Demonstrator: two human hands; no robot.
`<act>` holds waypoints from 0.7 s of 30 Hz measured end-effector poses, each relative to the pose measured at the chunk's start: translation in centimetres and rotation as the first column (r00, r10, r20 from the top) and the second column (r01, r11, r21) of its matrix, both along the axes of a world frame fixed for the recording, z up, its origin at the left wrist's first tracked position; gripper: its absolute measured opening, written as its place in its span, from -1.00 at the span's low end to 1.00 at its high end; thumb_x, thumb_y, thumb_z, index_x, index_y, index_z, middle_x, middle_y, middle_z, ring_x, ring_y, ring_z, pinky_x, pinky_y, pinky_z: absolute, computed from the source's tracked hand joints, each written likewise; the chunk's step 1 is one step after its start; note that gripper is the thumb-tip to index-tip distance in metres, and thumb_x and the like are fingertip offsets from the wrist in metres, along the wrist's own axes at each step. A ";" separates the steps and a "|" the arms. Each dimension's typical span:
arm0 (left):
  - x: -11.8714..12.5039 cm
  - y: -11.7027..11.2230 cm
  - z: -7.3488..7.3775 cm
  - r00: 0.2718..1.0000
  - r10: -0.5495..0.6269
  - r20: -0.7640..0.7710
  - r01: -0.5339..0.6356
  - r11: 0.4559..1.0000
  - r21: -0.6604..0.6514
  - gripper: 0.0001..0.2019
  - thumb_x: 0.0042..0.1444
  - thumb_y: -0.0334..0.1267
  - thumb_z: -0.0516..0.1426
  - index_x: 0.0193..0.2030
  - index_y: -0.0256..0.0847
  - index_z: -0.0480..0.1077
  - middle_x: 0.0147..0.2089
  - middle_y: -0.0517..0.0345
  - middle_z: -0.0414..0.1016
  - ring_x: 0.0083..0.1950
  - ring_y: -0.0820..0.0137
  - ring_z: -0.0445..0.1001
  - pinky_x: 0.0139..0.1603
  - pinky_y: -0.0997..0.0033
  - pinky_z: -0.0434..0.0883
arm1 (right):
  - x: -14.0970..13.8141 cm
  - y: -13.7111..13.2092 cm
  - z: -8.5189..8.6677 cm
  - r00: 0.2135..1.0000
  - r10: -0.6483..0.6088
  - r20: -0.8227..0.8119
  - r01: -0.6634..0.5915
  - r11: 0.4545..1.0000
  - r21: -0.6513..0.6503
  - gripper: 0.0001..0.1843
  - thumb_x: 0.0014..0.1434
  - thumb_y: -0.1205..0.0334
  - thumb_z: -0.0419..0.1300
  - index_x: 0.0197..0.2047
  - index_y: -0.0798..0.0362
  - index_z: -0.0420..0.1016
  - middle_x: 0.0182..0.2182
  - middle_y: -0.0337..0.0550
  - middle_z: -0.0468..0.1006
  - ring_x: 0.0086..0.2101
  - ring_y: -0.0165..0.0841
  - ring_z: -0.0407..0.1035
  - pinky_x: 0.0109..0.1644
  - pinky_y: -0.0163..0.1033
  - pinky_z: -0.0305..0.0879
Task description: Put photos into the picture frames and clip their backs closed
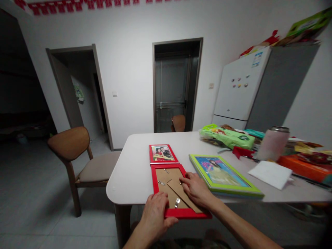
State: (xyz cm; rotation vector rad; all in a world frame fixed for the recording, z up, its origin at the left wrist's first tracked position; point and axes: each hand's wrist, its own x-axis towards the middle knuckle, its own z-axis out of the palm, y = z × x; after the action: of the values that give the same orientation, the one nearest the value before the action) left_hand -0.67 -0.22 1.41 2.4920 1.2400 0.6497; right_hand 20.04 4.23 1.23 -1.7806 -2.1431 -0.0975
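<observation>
Red frame (pixel 188 213) lies back-up at the worktop's (pixel 137 176) near edge; its 6 o'clock rim overhangs, prob. giving the thumb room. L hand (pixel 155 209) is clamped on the frame's 7 o'clock corner, fingers on top, thumb along the near rim, i.e. likely steadying it. R hand (pixel 197 189) is at 3 o'clock on the brown board (pixel 173 176), fingertips bent down by a metal clip they partly hide; pinching or just pressing, can't tell. Back-up makes sense: the other clips (pixel 177 203), at 12, 9 & 6 o'clock, are reachable, w/ the slanted slot (pixel 178 195) in view.

2nd red frame (pixel 163 154) is at 12 o'clock, face-up, edge to edge w/ the first; hinged or not, can't tell. Green frame (pixel 225 173) lies approx. 2 o'clock, face-up, just beside the R hand, prob. set aside for elbow room. White paper (pixel 271 173), bottle (pixel 273 144) & green pack (pixel 228 136) are farther off, betw. 1 & 3 o'clock, well apart from both hands.
</observation>
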 end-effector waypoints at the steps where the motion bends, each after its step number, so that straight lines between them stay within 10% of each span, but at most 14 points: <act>1: 0.1 0.0 0.1 1.000 0.014 -0.007 -0.014 1.000 -0.010 -0.50 -0.21 -0.13 0.24 -0.10 -0.28 0.27 -0.01 -0.02 0.33 0.03 0.21 0.24 0.06 0.21 0.15 | 0.0 0.2 0.0 1.000 -0.002 0.019 0.003 1.000 -0.008 -0.66 0.06 0.21 -0.11 -0.30 0.04 0.47 -0.30 -0.04 0.36 -0.29 -0.30 0.20 -0.17 -0.22 0.08; 13: 0.2 0.0 0.5 0.999 0.046 -0.030 -0.047 0.998 -0.049 -0.42 -0.17 -0.07 0.20 -0.01 -0.30 0.22 -0.03 -0.03 0.34 0.01 0.21 0.26 0.04 0.25 0.16 | 0.3 -1.2 -0.4 0.995 0.086 -0.044 -0.085 0.996 0.023 -0.69 0.04 0.27 -0.10 -0.33 0.12 0.46 -0.24 0.00 0.36 -0.19 -0.28 0.22 -0.08 -0.18 0.11; 21: 0.1 0.3 -0.2 0.999 0.035 -0.025 -0.036 0.999 -0.039 -0.41 -0.15 -0.07 0.19 0.02 -0.31 0.20 -0.01 -0.05 0.33 0.02 0.22 0.25 0.05 0.27 0.17 | -2.8 -5.9 0.8 0.903 0.419 -0.092 -0.418 0.908 0.031 -0.72 0.08 0.25 -0.06 -0.26 -0.05 0.46 -0.17 -0.09 0.35 -0.13 -0.28 0.17 -0.05 -0.10 0.11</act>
State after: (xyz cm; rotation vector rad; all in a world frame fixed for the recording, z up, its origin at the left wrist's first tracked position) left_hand -0.52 0.04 1.23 2.4587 1.2958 0.5991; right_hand 17.20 -1.67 2.04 -1.2499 -2.3920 0.0840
